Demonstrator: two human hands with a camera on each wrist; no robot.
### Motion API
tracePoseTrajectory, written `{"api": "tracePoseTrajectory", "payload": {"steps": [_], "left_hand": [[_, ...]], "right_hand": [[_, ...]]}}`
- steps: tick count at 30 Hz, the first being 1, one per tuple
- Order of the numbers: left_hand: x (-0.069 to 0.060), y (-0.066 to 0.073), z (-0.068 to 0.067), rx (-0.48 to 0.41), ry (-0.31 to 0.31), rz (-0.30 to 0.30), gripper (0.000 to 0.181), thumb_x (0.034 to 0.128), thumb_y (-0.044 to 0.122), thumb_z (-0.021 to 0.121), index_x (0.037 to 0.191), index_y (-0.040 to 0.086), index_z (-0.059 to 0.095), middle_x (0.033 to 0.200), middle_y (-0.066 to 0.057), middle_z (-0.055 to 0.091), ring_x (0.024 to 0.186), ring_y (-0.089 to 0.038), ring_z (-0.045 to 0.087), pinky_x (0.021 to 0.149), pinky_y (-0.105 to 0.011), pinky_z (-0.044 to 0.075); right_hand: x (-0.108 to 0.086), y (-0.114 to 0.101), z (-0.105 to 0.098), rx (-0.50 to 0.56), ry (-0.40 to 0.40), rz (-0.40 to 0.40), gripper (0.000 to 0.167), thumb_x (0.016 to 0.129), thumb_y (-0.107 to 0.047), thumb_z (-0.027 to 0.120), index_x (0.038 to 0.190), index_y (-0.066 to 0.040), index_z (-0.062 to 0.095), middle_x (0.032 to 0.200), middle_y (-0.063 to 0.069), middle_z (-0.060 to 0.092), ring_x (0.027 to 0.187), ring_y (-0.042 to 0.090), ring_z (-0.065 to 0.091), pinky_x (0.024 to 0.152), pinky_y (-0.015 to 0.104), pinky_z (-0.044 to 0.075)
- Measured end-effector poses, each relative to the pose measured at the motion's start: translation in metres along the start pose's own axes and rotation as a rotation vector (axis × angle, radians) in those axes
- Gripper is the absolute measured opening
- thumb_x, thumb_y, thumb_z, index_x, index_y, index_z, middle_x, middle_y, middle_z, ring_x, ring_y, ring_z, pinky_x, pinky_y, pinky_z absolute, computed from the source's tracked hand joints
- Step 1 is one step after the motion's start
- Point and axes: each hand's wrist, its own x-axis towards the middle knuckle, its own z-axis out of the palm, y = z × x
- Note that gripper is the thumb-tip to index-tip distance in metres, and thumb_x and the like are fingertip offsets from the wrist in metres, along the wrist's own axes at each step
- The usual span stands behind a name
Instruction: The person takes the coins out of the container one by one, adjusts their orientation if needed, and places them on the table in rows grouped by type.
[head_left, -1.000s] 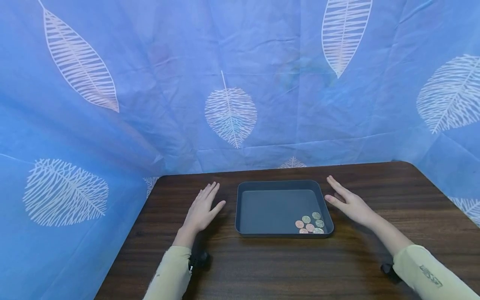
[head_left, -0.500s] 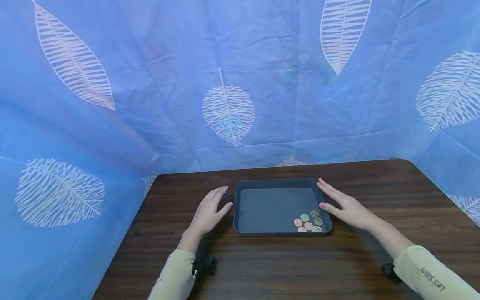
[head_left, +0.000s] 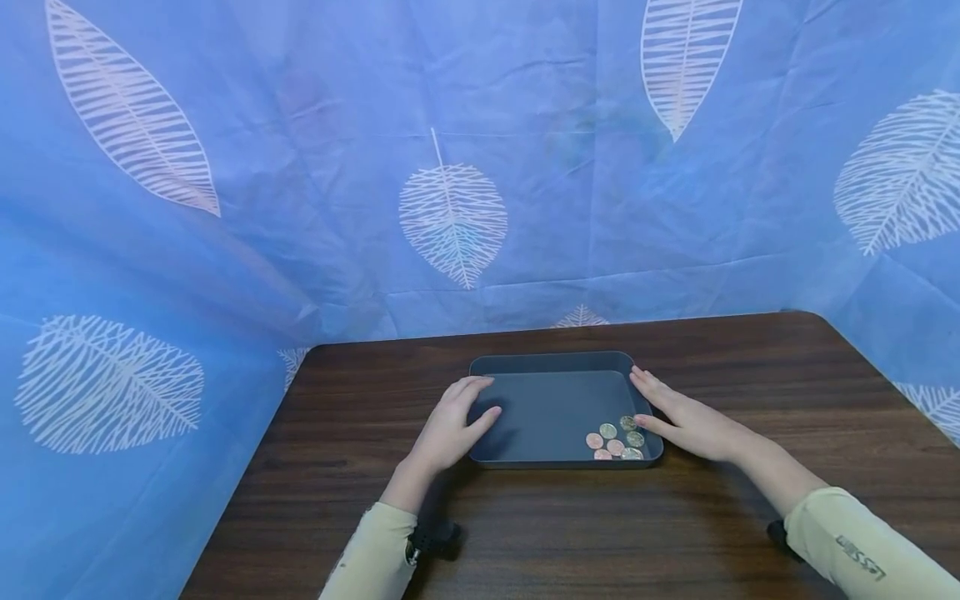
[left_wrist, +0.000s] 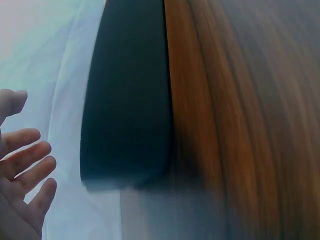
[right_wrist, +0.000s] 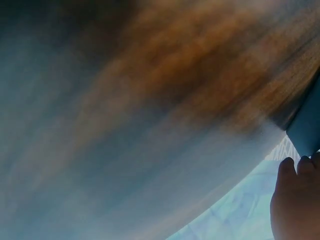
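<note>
Moving inward, the left hand (head_left: pixel 450 427) now overhangs the tray (head_left: pixel 551 363).

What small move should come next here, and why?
I'd probably lower the left grip to steady the dark grey tray at its left end: the left wrist view shows a gap between them, while the coins lie in the tray's near right corner, beside the right grip.

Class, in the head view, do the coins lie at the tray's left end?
No, the coins lie in the near right corner of the tray.
</note>
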Motion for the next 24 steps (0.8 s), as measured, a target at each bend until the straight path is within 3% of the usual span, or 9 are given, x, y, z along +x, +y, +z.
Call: {"api": "tracePoseTrajectory", "payload": {"steps": [10,17,24], "left_hand": [[0.012,0.029,0.027,-0.134,-0.016,0.022,0.042,0.0968,0.037,0.056,0.132,0.015,0.055,0.131,0.000,0.052,0.124,-0.017,0.046,0.098,-0.040,0.042],[0.023,0.046,0.052,-0.197,0.031,-0.008,0.031,0.0952,0.023,0.061,0.122,0.007,0.062,0.116,-0.005,0.060,0.106,-0.019,0.057,0.089,-0.035,0.048],[0.036,0.065,0.077,-0.249,0.013,-0.040,0.026,0.0935,0.019,0.064,0.117,0.007,0.066,0.106,-0.001,0.060,0.095,-0.015,0.059,0.082,-0.024,0.049]], "right_hand": [[0.002,0.002,0.002,0.009,-0.025,0.005,0.074,0.099,-0.047,0.046,0.154,-0.012,0.012,0.159,0.014,0.003,0.141,0.041,0.013,0.102,0.064,0.024],[0.002,0.003,0.003,0.013,-0.027,0.005,0.072,0.100,-0.044,0.045,0.154,-0.011,0.011,0.159,0.013,0.002,0.140,0.041,0.015,0.102,0.064,0.024],[0.001,0.002,0.004,0.007,-0.010,0.006,0.071,0.100,-0.043,0.044,0.154,-0.013,0.011,0.159,0.012,0.003,0.137,0.045,0.022,0.098,0.066,0.028]]}}
